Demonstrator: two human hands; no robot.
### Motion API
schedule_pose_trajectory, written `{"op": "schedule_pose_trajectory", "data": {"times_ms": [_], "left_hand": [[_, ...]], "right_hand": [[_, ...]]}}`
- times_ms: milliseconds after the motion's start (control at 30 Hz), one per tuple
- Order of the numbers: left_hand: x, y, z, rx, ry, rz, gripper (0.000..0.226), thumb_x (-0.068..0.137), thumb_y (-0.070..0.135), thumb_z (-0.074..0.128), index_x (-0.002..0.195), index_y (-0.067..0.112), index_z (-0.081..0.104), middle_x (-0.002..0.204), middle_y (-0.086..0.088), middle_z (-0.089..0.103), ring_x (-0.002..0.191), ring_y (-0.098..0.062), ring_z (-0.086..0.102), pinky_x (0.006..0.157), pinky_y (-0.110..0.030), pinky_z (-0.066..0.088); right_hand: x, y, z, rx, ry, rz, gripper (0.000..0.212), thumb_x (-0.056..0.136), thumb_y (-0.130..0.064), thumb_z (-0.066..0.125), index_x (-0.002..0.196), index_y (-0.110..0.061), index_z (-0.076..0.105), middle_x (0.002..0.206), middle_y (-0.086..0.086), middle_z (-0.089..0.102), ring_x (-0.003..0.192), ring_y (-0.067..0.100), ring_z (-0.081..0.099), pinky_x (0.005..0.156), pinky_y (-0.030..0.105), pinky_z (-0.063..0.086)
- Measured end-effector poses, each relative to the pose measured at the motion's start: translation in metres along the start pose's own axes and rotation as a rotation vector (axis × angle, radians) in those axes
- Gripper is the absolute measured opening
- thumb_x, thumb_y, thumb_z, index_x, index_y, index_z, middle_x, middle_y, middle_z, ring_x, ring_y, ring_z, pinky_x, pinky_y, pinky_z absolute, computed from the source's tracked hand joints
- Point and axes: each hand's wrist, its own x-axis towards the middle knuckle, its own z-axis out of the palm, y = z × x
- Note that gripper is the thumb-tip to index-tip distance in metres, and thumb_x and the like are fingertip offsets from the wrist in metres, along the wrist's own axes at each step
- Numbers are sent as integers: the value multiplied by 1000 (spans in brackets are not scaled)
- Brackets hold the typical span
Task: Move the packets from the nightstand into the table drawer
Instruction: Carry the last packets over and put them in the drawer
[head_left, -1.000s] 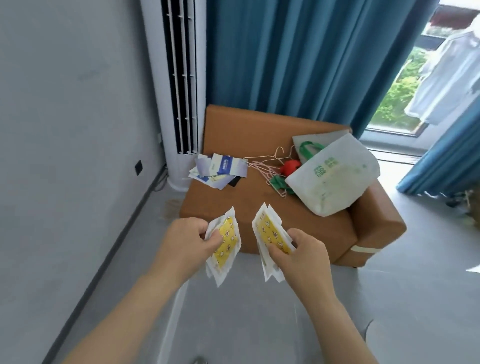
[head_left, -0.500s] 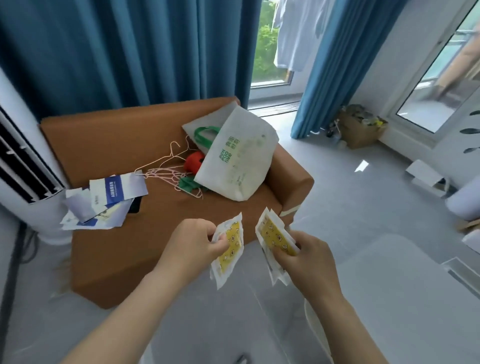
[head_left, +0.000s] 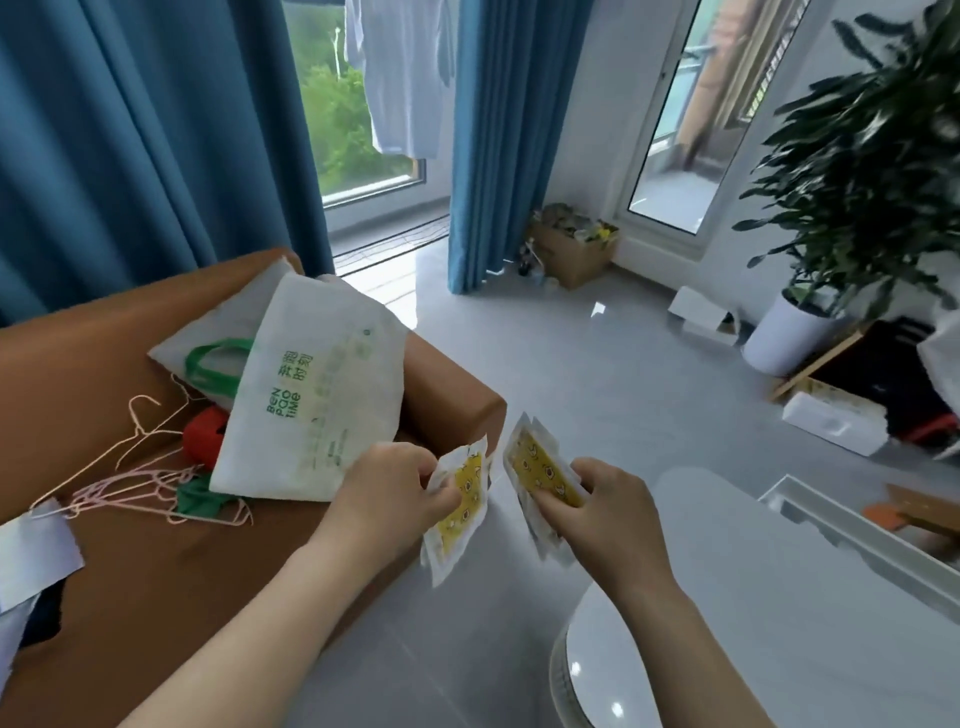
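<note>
I see the person's left hand (head_left: 395, 483) curled round the top edge of a small stack (head_left: 460, 512) of flat, white-bordered packets printed yellow. Thumb and fingers pinch it so the rest hangs free. The right hand (head_left: 608, 504) grips a fanned stack (head_left: 543, 470) of the same packets, fingers wrapped beneath. Both stacks are in the air, low in the middle of the frame and just beside each other. They are on no nightstand and in no drawer.

The danger, I'd say, is a packet slipping loose. Each stack is held by one end only, the right one is already splayed, and the wrappers look smooth. A quick turn or a relaxed pinch could send one to the floor. With both hands full, working a drawer would also be awkward.

A glossy white round-cornered table (head_left: 779, 597) fills the lower right. At its far edge lies a long white trough (head_left: 857, 530), which may be the open drawer, though I cannot tell. An orange-brown sofa (head_left: 156, 561) on the left carries a white fabric bag with green lettering (head_left: 322, 395) and pink wire hangers (head_left: 140, 467). Deep blue curtains (head_left: 130, 130) hang at the upper left. A leafy potted plant (head_left: 872, 156) stands at the upper right, above a shiny pale grey tiled floor (head_left: 571, 374).
</note>
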Motion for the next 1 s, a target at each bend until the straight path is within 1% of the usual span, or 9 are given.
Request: {"op": "schedule_pose_trajectory", "data": {"times_ms": [133,200,300,367,433,533,700,900,1000], "left_hand": [[74,5,24,-4,-45,62,48,80,30,61,49,13,28,51,-1,26,49,-15,25,45,-24,20],[114,3,36,11,-74,101,47,79,31,61,49,12,29,52,-1,27,49,-15,26,46,-24,18],[174,3,50,-31,-125,154,49,79,29,62,48,14,27,48,3,25,46,-14,27,46,-23,17],[215,4,57,-36,-172,203,49,80,27,61,49,14,26,48,3,26,46,-13,27,46,-24,17],[253,7,64,-24,-238,239,48,81,27,60,51,12,26,51,1,28,50,-13,27,48,-27,18],[306,16,81,-8,-303,311,49,81,26,60,52,13,24,52,0,25,52,-15,25,50,-29,18],[367,45,124,-37,-410,414,47,78,25,61,52,14,23,53,-2,24,52,-15,21,49,-28,18],[432,100,189,-65,-500,531,44,77,22,61,53,14,25,55,-4,26,49,-15,18,48,-27,17],[470,139,229,-55,-545,562,42,78,22,61,54,13,28,58,-5,27,50,-15,19,48,-27,16]], "right_hand": [[56,23,2,-21,47,77,39,75,-34,66,59,-8,43,50,2,41,49,13,32,47,29,26],[86,33,7,-36,71,123,35,74,-31,66,61,-7,44,54,7,45,50,14,34,48,29,27],[131,46,13,-59,111,188,31,73,-31,65,65,-6,49,60,11,53,52,18,40,48,29,28],[159,52,15,-64,141,231,31,72,-30,66,65,-5,48,59,11,52,51,16,37,48,29,27],[181,57,14,-64,160,296,31,72,-28,66,63,-6,46,56,8,47,50,14,34,48,29,26],[208,68,12,-87,200,383,31,72,-27,66,63,-6,46,54,3,43,50,14,34,48,29,26],[242,102,4,-92,228,527,31,73,-29,67,64,-6,49,60,10,54,49,15,38,47,29,29],[291,164,-15,-97,277,638,33,73,-29,68,64,-6,45,57,9,48,49,15,35,47,29,27],[321,207,-32,-81,324,686,34,73,-28,67,66,-4,45,61,14,52,50,15,35,48,30,27]]}}
